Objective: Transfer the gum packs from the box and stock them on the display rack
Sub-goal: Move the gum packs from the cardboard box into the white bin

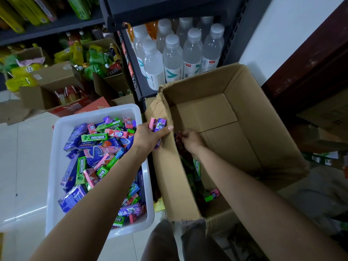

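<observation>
Bottom centre of the frame: knees (169,240) in grey trousers, crouched between a white plastic tub (56,185) at lower left and a cardboard box (254,129) at right. Tub heaped with gum packs (90,161): green Doublemint sticks, purple and pink packs, lying at every angle.

Centre frame, just above the box's left wall: left hand (148,137), fingers curled round a small bundle of purple and pink packs (159,124), long axes running roughly up the frame, tops poking above the knuckles. Poised over the gap between tub and box, nearer the tub.

Just right of it, inside the box: right hand (191,139), fingers bent down onto a dark pack (178,137) against the left wall; whether pinched or only touched, cannot tell. Remaining packs (196,172) strung along that same wall toward the bottom of the frame, below the right hand and under its forearm, long axes mostly parallel to the wall. Right hand clearly the nearer to them. Rest of the box floor bare cardboard.

Upper centre: dark rack shelf (137,85) with capped water bottles (173,59). Upper left: snack bags (22,72) and open cartons.
</observation>
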A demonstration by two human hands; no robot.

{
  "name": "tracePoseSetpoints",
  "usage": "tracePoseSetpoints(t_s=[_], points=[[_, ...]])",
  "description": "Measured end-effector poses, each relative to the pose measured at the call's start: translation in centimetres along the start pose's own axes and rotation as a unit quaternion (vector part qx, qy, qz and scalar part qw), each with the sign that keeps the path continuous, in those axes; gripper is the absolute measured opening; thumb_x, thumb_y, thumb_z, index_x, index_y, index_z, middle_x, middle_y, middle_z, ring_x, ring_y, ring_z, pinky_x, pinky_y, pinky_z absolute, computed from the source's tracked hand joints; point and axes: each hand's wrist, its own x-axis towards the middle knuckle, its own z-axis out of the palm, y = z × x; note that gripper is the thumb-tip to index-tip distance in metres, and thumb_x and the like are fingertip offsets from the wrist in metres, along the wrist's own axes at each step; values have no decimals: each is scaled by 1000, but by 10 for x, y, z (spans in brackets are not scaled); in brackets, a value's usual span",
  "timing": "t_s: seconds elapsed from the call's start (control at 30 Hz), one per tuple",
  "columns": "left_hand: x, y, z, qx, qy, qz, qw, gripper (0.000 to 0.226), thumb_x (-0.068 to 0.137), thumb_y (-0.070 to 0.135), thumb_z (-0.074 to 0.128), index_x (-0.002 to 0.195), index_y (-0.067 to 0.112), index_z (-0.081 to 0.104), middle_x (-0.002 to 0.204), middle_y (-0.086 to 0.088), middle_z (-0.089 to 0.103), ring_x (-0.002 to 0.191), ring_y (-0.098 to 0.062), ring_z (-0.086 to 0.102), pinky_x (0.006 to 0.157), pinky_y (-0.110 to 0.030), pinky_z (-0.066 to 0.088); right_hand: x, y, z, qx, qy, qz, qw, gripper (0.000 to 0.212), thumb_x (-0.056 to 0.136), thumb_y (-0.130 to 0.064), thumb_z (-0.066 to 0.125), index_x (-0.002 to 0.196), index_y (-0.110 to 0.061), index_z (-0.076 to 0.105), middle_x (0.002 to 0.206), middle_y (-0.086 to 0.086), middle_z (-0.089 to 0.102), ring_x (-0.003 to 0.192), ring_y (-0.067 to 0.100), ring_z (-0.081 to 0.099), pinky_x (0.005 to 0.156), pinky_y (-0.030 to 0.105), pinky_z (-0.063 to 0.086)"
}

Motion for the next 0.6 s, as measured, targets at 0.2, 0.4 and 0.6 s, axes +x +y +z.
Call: tracePoseSetpoints(t_s=[0.2,0.4,0.6], points=[[0,1,-1,11,-1,-7,1000,51,72,42,75,108,10,59,95,-8,64,88,-23,62,70,-37,57,3,0,5,-15,-58,40,997,39,93,-35,51,122,-10,56,117,12,61,104,26,59,80,28,45],[-3,1,-1,-2,7,-1,1000,42,74,40,75,100,12,60,88,-7,63,80,-19,61,58,-29,53,-19,-15,-8,139,-97,35,985,16,91,-2,51,94,-11,63,79,9,61,64,16,57,51,20,46],[-29,1,-3,-94,47,54,993,29,83,31,70,90,4,60,72,-6,62,57,-17,57,53,-27,47,-80,-47,-51,214,-80,-76,971,15,86,3,60,100,2,62,83,7,63,71,16,59,65,22,50]])
